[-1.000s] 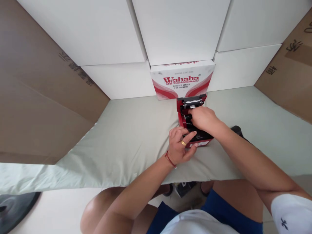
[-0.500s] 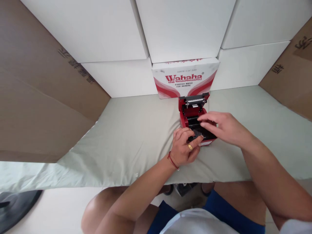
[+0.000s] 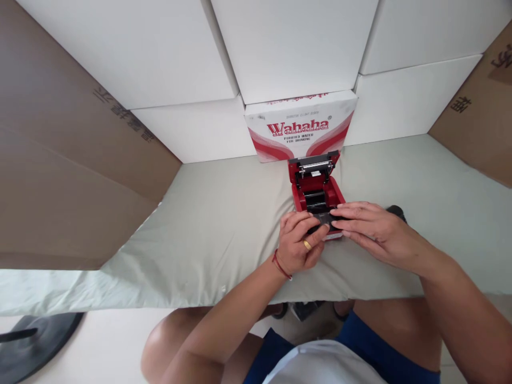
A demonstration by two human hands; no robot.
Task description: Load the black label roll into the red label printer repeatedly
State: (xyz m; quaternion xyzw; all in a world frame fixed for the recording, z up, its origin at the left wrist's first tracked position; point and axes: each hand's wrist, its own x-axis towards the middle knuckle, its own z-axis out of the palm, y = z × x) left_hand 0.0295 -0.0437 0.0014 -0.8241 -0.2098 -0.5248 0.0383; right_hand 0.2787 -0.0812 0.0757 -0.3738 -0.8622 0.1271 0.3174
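A small red and black printer [image 3: 298, 194] stands on the cloth with its lid [image 3: 315, 162] tipped up and back. Rollers show inside its bay. At the printer's front lies a dark, partly see-through part [image 3: 325, 218]; its exact kind I cannot make out. My left hand [image 3: 302, 242], with a gold ring and a red bracelet, is closed on the left side of this part, thumb toward the front. From the right, my right hand [image 3: 372, 229] reaches over with fingers stretched and a little apart, fingertips touching the part's right end and the printer's front corner.
A pale green cloth [image 3: 208, 224] covers the table. Behind the printer stands a white and red Wahaha carton [image 3: 300, 128], backed by stacked white boxes [image 3: 296, 48]. Brown cardboard panels flank both sides. A black object [image 3: 396, 213] lies behind my right hand.
My right hand has moved from over the printer's bay toward its front right corner, uncovering the bay. My left hand keeps its hold. The black object beyond my right hand has come into view.
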